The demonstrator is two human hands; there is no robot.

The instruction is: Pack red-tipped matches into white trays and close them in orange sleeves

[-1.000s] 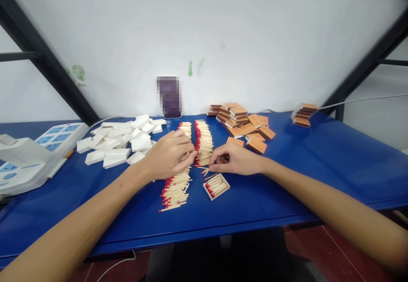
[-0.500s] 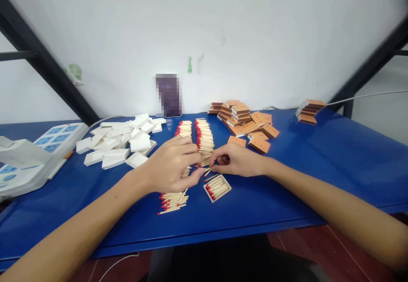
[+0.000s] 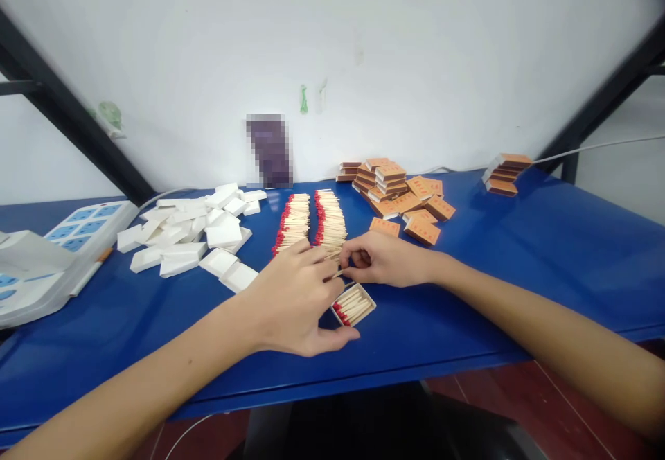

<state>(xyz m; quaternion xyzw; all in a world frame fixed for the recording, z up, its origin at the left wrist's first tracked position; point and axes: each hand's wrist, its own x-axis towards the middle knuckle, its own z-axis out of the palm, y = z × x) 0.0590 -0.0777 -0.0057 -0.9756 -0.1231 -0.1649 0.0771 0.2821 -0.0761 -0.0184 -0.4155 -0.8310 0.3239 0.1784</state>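
My left hand (image 3: 294, 301) is open beside the small white matchbox tray (image 3: 370, 310), its thumb stretched out near the tray's front corner and its fingers bent at the tray's left side. Red-headed matches (image 3: 354, 303) lie side by side in the tray. Just behind the tray, my right hand (image 3: 382, 259) is closed in a pinch on a match (image 3: 340, 273); the match's head is hidden by the left fingers. Two long rows of loose matches, a left row (image 3: 296, 219) and a right row (image 3: 330, 219), run back from my hands, with their near ends partly covered.
White empty trays (image 3: 179, 228) lie heaped at the left, by a white case with blue pictures (image 3: 83, 228). Orange matchbox covers (image 3: 408, 204) are piled at the back right, and a short stack (image 3: 505, 172) stands farther right. A pixelated phone-like object (image 3: 270, 152) leans on the wall.
My left hand has moved toward me and slightly right, its thumb opening away from the match to the tray's near side. My right hand keeps its pinch in nearly the same place.
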